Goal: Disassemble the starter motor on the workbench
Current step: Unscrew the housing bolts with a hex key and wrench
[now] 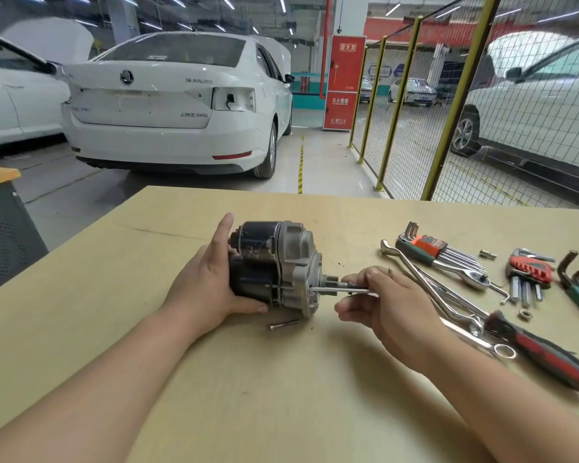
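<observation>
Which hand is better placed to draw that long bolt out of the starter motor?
Right. The right hand pinches the long bolt protruding from the starter motor; the left hand holds the motor's dark body.

Starter motor (274,262) — black body, grey housing — on a tan workbench (248,379).

At eleven o'clock I see a white sedan (168,105) tail-on, a red fire cabinet (343,83) at one o'clock. A yellow mesh fence (460,95) runs at two o'clock with another white car (532,105) behind it; a grey cabinet (4,235) at nine.
</observation>
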The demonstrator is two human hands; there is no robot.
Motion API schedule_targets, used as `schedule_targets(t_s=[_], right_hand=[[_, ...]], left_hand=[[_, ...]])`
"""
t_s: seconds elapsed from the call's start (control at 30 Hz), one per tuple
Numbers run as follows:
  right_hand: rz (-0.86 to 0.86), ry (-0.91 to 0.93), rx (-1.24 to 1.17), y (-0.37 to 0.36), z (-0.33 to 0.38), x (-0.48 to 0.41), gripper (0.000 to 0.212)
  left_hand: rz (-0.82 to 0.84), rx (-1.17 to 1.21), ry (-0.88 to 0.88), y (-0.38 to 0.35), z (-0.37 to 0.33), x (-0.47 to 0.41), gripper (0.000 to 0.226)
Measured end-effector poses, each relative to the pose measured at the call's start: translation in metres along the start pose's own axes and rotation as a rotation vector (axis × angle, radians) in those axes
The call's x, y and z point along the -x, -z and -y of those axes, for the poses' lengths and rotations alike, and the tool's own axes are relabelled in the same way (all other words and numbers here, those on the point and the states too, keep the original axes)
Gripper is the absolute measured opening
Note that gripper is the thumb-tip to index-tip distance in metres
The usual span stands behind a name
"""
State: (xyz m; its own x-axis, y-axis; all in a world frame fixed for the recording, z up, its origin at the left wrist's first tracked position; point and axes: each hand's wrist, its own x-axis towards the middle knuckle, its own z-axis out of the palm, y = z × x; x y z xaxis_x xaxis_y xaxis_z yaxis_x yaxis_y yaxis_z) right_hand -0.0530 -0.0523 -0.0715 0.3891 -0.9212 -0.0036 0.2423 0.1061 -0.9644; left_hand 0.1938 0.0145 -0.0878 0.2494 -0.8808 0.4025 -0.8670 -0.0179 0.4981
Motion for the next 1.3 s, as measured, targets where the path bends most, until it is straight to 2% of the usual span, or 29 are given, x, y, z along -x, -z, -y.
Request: schedule_targets(t_s=[0.23,0.43,0.5,0.67,0.8,0.9,0.97,1.13,1.3], right_hand=[[-0.047,-0.100,-0.134,0.016,0.004,-0.003,0.030],[-0.054,-0.079,-0.102,0.022,0.008,0.002,0.027],[-0.055,-0.047,-0.053,0.020,0.006,0.005,0.028],[-0.026,-0.003,0.115,0.019,0.003,0.010,0.030],[-0.007,0.101,0.403,0.026,0.004,0.011,0.030],[0.026,0.105,0.562,0.032,0.007,0.011,0.031],[0.030,0.089,0.530,0.033,0.008,0.011,0.028],[0.054,0.015,0.195,0.031,0.006,0.013,0.025],[0.043,-0.010,0.174,0.031,0.010,0.013,0.032]], left_hand=[[-0.062,-0.075,-0.075,0.002,-0.020,0.005,0.143],[-0.017,-0.051,-0.016,-0.007,-0.032,0.005,0.147],[0.001,-0.022,0.034,-0.011,-0.033,0.008,0.151],[-0.010,0.073,0.102,-0.019,-0.036,0.015,0.143],[-0.027,0.160,0.087,-0.019,-0.033,0.015,0.138],[-0.045,0.217,0.063,-0.016,-0.030,0.018,0.135],[-0.054,0.205,0.047,-0.015,-0.032,0.019,0.133],[-0.027,0.171,0.046,-0.017,-0.037,0.019,0.137],[0.080,0.061,-0.051,-0.003,-0.023,0.011,0.138]])
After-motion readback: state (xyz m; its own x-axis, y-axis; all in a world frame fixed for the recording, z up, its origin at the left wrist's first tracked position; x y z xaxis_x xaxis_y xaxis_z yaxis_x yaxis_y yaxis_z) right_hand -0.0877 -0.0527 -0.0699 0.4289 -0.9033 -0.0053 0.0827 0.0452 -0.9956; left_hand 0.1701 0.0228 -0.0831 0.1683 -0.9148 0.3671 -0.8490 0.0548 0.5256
